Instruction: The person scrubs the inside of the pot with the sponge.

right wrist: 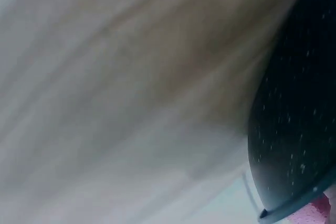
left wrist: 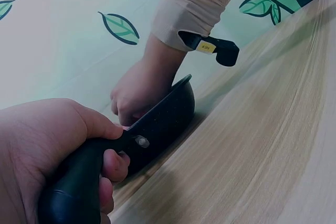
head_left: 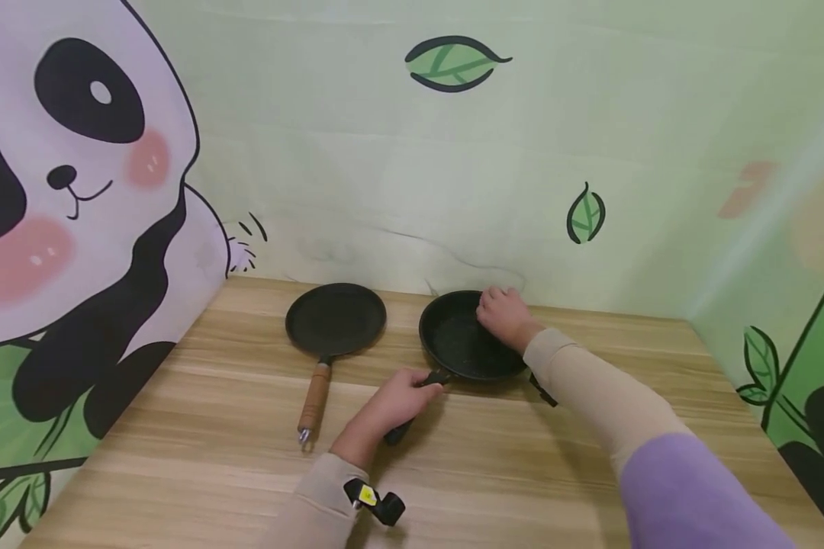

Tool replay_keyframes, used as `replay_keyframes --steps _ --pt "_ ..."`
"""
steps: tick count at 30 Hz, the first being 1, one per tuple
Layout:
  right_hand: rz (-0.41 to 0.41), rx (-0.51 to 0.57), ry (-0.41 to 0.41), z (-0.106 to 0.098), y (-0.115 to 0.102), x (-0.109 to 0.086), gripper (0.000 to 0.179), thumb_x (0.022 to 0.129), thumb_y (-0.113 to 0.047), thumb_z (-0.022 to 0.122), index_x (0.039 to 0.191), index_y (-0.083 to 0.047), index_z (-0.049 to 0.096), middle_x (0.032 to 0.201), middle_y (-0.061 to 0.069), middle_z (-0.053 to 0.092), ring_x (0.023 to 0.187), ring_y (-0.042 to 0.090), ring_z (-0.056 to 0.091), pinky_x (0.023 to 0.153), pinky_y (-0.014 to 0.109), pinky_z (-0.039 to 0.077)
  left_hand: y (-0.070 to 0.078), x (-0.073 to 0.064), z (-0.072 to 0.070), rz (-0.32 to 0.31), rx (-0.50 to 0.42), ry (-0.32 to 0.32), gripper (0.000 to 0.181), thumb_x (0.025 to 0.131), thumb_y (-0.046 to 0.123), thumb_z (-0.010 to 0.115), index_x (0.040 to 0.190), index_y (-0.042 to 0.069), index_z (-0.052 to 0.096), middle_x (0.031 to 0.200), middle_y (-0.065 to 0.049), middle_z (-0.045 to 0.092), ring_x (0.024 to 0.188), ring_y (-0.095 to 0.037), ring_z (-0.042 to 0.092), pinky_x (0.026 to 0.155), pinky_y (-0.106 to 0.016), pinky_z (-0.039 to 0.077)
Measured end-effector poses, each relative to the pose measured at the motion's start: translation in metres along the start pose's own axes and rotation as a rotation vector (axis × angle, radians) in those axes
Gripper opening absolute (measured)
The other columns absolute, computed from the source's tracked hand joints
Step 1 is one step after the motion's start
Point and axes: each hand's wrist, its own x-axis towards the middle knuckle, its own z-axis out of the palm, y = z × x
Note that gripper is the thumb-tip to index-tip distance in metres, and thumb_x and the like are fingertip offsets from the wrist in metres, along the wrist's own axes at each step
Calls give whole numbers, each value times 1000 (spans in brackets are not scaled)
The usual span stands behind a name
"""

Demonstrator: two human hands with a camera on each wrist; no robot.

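A deep black frying pan (head_left: pixel 461 345) is near the back of the wooden table, its handle pointing toward me. My left hand (head_left: pixel 398 400) grips the black handle (left wrist: pixel 76 187), thumb on top and fingers wrapped below. At the pan's far right edge, my right hand (head_left: pixel 504 314) holds the rim with bent fingers. The right wrist view shows the pan's speckled dark surface (right wrist: pixel 296 108) and a small pink patch (right wrist: pixel 312 212) by the rim, too partial to identify. Left of it lies a flat black pan (head_left: pixel 336 320) with a wooden handle (head_left: pixel 315 398), untouched.
The wood-grain table (head_left: pixel 213 465) meets a pale green wall (head_left: pixel 329 152) just behind both pans. A large printed panda (head_left: pixel 96 206) covers the left wall. Black cameras are strapped to both wrists, the left-wrist camera (head_left: pixel 378 501) close above the tabletop.
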Motion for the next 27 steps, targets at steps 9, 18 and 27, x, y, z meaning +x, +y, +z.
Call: replay_keyframes --steps 9,18,27 --pt "302 386 -25 1 -22 7 26 101 -26 63 100 -1 69 100 18 66 99 36 58 78 52 55 -7 1 -3 1 41 -10 26 98 21 61 75 9 60 60 4 48 55 -13 43 55 -28 35" --pt "465 675 -202 -8 -41 34 25 98 -22 61 75 -12 64 82 7 62 84 26 60 68 40 53 -4 1 -2 39 33 -46 27 96 18 62 70 11 57 56 5 48 51 -11 41 53 -26 33" --pt "161 747 -284 -30 -43 43 13 94 -19 63 86 -9 68 78 2 65 76 17 58 76 33 51 -1 3 -5 32 40 -45 30 96 22 61 68 12 55 57 4 49 53 -13 42 54 -27 34"
